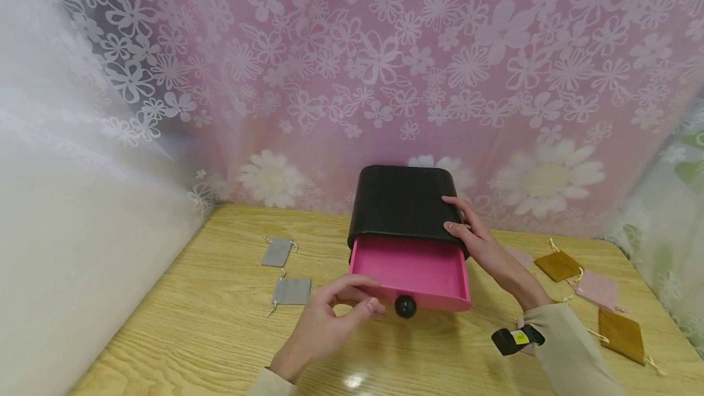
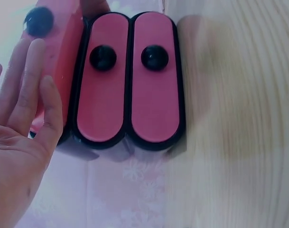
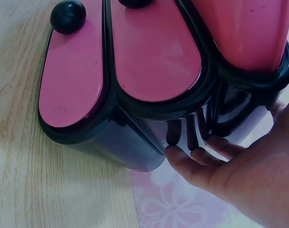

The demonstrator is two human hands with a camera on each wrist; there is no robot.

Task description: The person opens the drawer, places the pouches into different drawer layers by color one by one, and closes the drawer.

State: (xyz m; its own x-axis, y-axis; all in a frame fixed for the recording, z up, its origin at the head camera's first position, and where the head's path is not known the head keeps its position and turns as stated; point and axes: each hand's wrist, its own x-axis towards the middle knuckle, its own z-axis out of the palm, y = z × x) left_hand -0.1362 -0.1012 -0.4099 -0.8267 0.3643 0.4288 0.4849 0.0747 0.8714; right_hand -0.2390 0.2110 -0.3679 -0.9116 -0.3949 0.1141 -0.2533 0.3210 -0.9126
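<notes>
A small black cabinet (image 1: 407, 200) with three pink drawers stands on the table against the curtain. Its top drawer (image 1: 409, 264) is pulled out, showing a bare pink inside and a round black knob (image 1: 405, 307). The two lower drawers, the middle one (image 2: 102, 99) and the bottom one (image 2: 155, 102), are closed. My left hand (image 1: 330, 316) is at the left of the open drawer's front, fingers extended, holding nothing; contact with the drawer cannot be told. My right hand (image 1: 481, 243) rests on the cabinet's right side and top edge, with several fingertips (image 3: 175, 154) touching the black side wall.
Two grey drawstring pouches (image 1: 291, 291) lie left of the cabinet. On the right lie brown pouches (image 1: 621, 335) and pink pouches (image 1: 596, 289), some partly behind my right arm. A flowered curtain (image 1: 379, 78) hangs behind the wood-grain table (image 1: 192, 322).
</notes>
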